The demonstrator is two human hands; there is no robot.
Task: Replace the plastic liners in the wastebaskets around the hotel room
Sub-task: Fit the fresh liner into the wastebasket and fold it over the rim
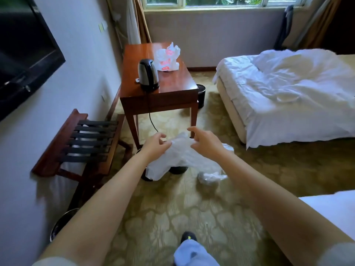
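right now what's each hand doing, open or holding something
Left hand: fingers pinch the white plastic liner.
Right hand: fingers pinch the same liner.

Daylight from window [203, 0], glare on table [178, 77], soft motion blur, wide-angle warp at edges
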